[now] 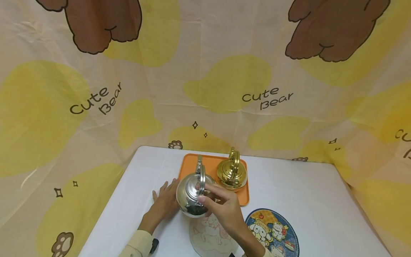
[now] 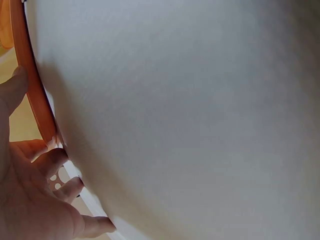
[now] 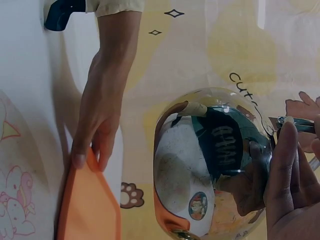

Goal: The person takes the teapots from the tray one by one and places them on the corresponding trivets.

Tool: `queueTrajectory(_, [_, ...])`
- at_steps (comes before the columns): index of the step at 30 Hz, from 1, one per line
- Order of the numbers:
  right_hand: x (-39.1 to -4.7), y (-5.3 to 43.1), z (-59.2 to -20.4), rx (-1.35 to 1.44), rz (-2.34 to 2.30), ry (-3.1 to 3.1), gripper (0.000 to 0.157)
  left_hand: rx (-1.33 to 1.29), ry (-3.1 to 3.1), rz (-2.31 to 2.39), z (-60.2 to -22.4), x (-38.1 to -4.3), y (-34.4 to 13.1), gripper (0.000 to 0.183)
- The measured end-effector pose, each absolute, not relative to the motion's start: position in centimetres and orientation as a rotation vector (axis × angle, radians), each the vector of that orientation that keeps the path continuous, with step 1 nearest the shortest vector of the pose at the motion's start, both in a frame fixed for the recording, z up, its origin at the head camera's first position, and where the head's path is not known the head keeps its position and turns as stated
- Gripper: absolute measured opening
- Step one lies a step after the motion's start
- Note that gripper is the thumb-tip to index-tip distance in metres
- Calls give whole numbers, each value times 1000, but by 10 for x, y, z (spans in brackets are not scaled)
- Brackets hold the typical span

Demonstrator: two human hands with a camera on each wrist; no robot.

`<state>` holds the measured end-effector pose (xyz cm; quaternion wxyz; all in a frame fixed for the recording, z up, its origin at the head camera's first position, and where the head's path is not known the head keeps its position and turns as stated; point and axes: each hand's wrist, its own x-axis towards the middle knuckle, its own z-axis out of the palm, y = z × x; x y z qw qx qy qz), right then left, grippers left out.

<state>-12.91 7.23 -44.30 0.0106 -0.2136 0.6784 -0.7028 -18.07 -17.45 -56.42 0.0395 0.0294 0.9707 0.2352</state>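
My right hand [image 1: 226,210] grips the arched handle of a shiny silver kettle [image 1: 186,200]. In the right wrist view the kettle's round body [image 3: 182,155] hangs in the air above the table, mirroring the surroundings. From above it overlaps the near left part of an orange tray [image 1: 210,164]. A gold kettle [image 1: 232,175] stands upright on the tray's right side. My left hand [image 1: 165,200] rests at the tray's left edge, its fingers spread. In the left wrist view its thumb touches the orange rim [image 2: 37,95], and the other fingertips meet the white tabletop.
A pale round mat [image 1: 210,237] with a pink unicorn drawing lies in front of the tray, partly under the right hand. To its right is a dark blue round mat [image 1: 273,228] with cartoon animals. A patterned cloth [image 1: 224,82] hangs behind the white table [image 1: 308,192].
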Motion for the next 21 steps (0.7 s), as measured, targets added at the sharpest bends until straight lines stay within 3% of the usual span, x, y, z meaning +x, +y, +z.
queueTrajectory(13, [-118, 81, -442, -738, -2225, 2094, 35, 62, 2935, 800, -564, -180, -176, 84])
queueTrajectory(21, [-114, 85, -442, -830, -2244, 2072, 35, 72, 2926, 827, -562, -181, -178, 80])
